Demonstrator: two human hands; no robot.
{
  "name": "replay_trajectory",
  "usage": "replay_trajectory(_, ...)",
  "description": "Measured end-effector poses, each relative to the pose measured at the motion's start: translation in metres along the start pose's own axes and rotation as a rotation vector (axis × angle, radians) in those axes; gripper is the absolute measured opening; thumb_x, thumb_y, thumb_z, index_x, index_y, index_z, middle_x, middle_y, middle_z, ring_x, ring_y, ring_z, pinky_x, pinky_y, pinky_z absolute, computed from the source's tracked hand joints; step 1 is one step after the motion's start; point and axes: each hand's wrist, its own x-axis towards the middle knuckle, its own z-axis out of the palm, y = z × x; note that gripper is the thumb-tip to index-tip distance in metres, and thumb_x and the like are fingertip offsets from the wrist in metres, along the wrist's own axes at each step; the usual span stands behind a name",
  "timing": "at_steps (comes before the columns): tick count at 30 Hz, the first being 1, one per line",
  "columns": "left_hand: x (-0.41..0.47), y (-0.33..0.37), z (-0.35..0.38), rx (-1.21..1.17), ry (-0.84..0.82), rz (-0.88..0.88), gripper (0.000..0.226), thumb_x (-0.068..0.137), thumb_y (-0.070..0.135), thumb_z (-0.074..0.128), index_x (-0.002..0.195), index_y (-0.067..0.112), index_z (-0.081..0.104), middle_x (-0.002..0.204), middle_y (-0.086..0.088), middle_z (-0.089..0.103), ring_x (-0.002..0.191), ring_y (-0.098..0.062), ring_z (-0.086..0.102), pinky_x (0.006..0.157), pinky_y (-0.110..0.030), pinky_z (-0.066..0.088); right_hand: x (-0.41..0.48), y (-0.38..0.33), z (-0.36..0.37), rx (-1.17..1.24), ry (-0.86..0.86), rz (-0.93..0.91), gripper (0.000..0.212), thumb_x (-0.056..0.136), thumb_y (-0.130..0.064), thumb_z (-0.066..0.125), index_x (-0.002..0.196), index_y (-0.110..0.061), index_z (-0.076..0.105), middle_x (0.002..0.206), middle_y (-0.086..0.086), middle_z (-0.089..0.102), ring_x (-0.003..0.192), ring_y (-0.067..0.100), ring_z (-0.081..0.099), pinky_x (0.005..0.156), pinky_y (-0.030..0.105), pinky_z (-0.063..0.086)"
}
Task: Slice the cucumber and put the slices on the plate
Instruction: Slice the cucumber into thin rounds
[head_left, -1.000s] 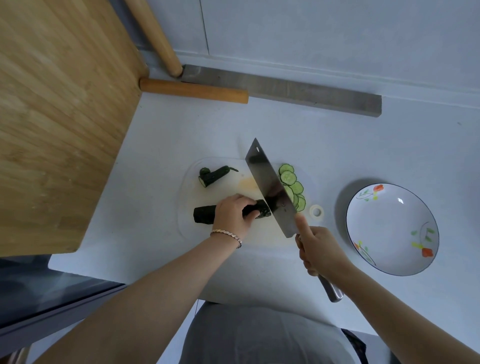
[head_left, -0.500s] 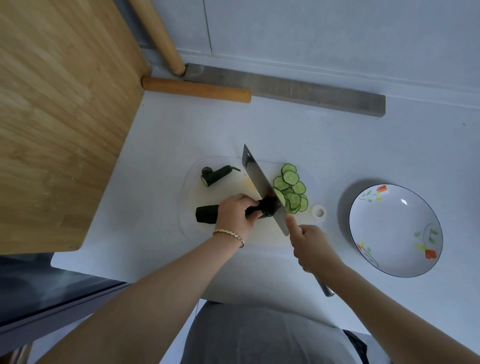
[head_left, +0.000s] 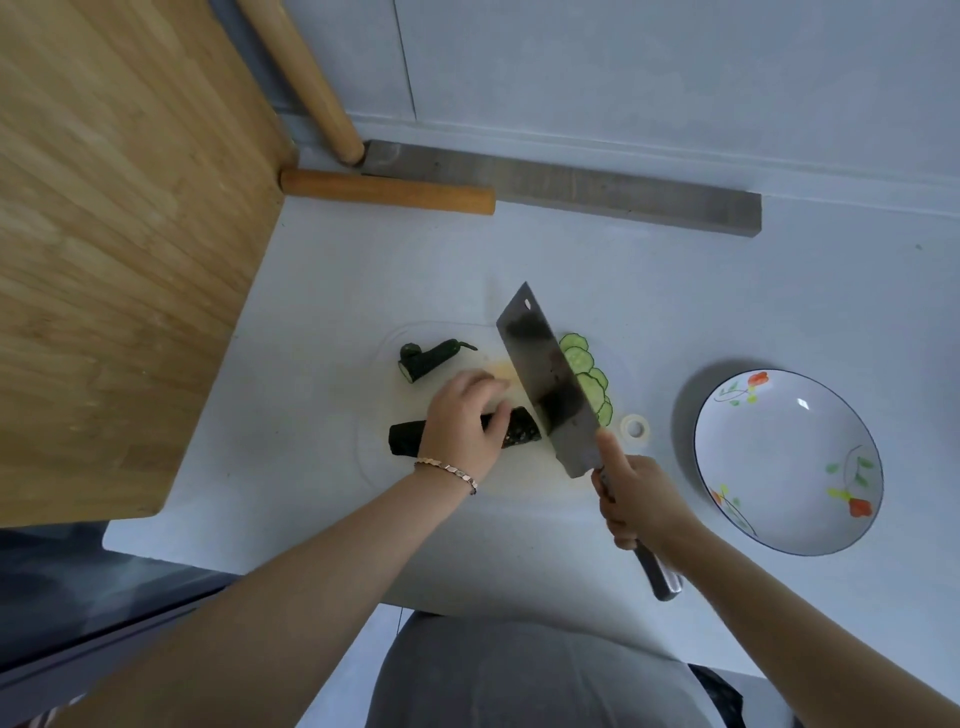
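Head view: left hand (head_left: 462, 423) lies over the middle of the cucumber (head_left: 519, 430), fingers and thumb curled round it and pinning it to the translucent cutting board (head_left: 524, 470); a bracelet (head_left: 449, 470) sits on that wrist. The cucumber lies crosswise on the board, its dark ends sticking out on both sides of the hand. Right hand (head_left: 636, 501) grips the cleaver (head_left: 545, 379) by its metal handle, index finger stretched along the blade's heel. The blade is tilted, flat face toward the camera, and covers the cucumber's right end; cannot tell if the edge is into it. Cucumber slices (head_left: 584, 364) lie in an overlapping row on the board just right of the blade. A cut-off stem end (head_left: 428, 358) sits at the board's far left, apart from the cucumber. A small white ring (head_left: 635, 428) is at the board's right edge. The flowered plate (head_left: 789, 457) stands on the counter (head_left: 675, 291) to the right, apart from the board, with no slices in it. A wooden board (head_left: 114, 234) is at left, a wooden rod (head_left: 387, 191) and a metal bar (head_left: 571, 187) by the wall.
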Motion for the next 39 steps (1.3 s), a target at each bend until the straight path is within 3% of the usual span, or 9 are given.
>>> replay_trajectory(2,0.012,0.013,-0.013,0.006,0.198,0.208,0.025,0.082,0.024,0.055,0.099,0.009,0.065,0.1,-0.014,0.059,0.096,-0.019,0.05,0.09,-0.028,0.041,-0.005,-0.008,-0.007,-0.126,0.067,-0.083,0.056,0.092,-0.056,0.039,0.057,-0.012,0.033,0.043,-0.001,0.03,0.037,0.015,0.026,0.044,0.019,0.027)
replay_trajectory(4,0.026,0.029,-0.027,0.035,0.178,0.437,0.033,0.081,0.034,0.057,0.105,0.012,0.062,0.108,-0.01,0.055,0.1,-0.02,0.05,0.09,-0.027,0.038,-0.009,-0.016,-0.015,-0.374,0.171,-0.208,0.055,0.091,-0.054,0.043,0.059,-0.012,0.031,0.053,0.003,0.032,0.046,0.018,0.029,0.049,0.026,0.027)
replay_trajectory(8,0.048,0.055,-0.038,0.369,-0.461,0.528,0.066,0.082,0.064,0.037,0.135,0.026,0.038,0.147,-0.004,0.033,0.132,-0.021,0.033,0.108,-0.035,0.024,-0.009,-0.028,-0.026,-0.647,0.236,-0.369,0.058,0.088,-0.058,0.046,0.056,-0.016,0.022,0.054,-0.001,0.026,0.051,0.018,0.024,0.049,0.031,0.022)
replay_trajectory(13,0.068,0.063,-0.025,0.577,-0.942,0.348,0.052,0.094,0.053,0.014,0.143,0.036,0.007,0.155,0.006,0.001,0.142,-0.012,-0.001,0.117,-0.039,0.003,-0.004,-0.027,-0.033,-0.791,0.249,-0.33,0.058,0.086,-0.062,0.045,0.058,-0.012,0.033,0.054,0.002,0.038,0.056,0.024,0.038,0.047,0.03,0.025)
replay_trajectory(18,0.09,0.063,-0.008,0.628,-1.076,0.256,0.053,0.095,0.051,0.018,0.144,0.033,0.007,0.156,0.004,0.0,0.143,-0.015,0.0,0.116,-0.043,0.007,-0.008,-0.032,-0.037,-0.997,0.202,-0.38,0.051,0.088,-0.064,0.04,0.068,-0.017,0.044,0.065,-0.003,0.048,0.067,0.022,0.049,0.056,0.029,0.036)
replay_trajectory(24,0.105,0.058,0.007,0.375,-0.969,0.036,0.053,0.093,0.051,0.031,0.134,0.018,0.034,0.14,-0.009,0.041,0.119,-0.028,0.047,0.097,-0.038,0.04,-0.003,-0.033,-0.046,-1.069,0.21,-0.379,0.05,0.086,-0.068,0.037,0.066,-0.022,0.04,0.074,0.001,0.055,0.073,0.024,0.052,0.061,0.03,0.039)
replay_trajectory(27,0.105,0.056,0.0,0.218,-1.038,0.038,0.056,0.092,0.05,0.034,0.14,0.023,0.026,0.151,-0.004,0.026,0.136,-0.022,0.029,0.112,-0.033,0.023,-0.003,-0.032,-0.056,-1.078,0.216,-0.369,0.051,0.085,-0.069,0.037,0.062,-0.024,0.033,0.067,-0.001,0.05,0.071,0.025,0.052,0.059,0.029,0.037)
replay_trajectory(31,0.099,0.051,-0.006,0.392,-1.163,0.208,0.072,0.086,0.059,0.04,0.143,0.034,0.006,0.155,0.006,0.0,0.142,-0.013,-0.005,0.116,-0.036,0.005,-0.005,-0.034,-0.064,-1.15,0.223,-0.425,0.049,0.086,-0.069,0.036,0.072,-0.021,0.041,0.067,-0.003,0.049,0.07,0.024,0.052,0.055,0.029,0.032)
replay_trajectory(39,0.108,0.04,0.025,0.529,-1.117,0.227,0.068,0.086,0.065,0.027,0.142,0.039,-0.002,0.155,0.008,-0.008,0.142,-0.013,-0.011,0.115,-0.045,0.0,-0.01,-0.034,-0.064,-1.359,0.148,-0.488,0.053,0.087,-0.069,0.03,0.09,-0.018,0.047,0.063,-0.005,0.044,0.085,0.025,0.063,0.061,0.028,0.032)
